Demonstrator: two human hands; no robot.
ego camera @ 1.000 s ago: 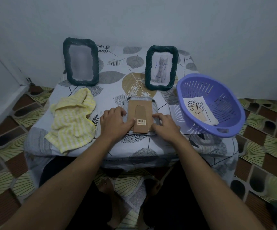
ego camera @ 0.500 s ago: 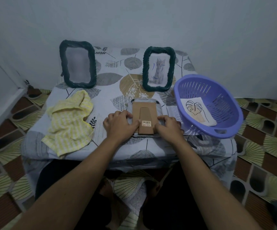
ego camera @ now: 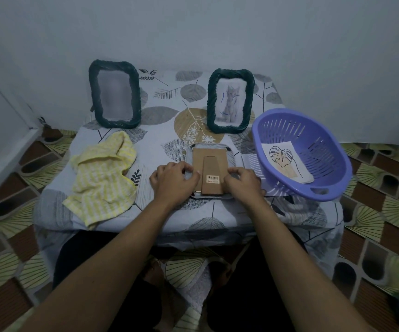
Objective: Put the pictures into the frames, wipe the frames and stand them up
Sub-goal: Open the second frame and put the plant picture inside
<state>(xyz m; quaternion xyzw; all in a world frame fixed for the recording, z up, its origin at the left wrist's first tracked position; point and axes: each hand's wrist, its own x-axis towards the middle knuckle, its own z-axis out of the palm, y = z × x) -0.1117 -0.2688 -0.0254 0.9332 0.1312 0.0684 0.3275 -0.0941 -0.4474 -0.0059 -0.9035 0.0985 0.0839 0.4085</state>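
Table (ego camera: 169, 219) under a leaf-print cloth serves as reference. Purple basket (ego camera: 332, 178) at its right edge holds a leaf drawing (ego camera: 286, 161). Yellow checked cloth (ego camera: 102, 178) lies at its left side. Two dark green frames stand at its rear: left frame (ego camera: 114, 97), cat frame (ego camera: 230, 101). A third frame (ego camera: 210, 173) lies face-down at front centre, cardboard back up. Left hand (ego camera: 173, 182) and right hand (ego camera: 242, 183) pinch its side edges.
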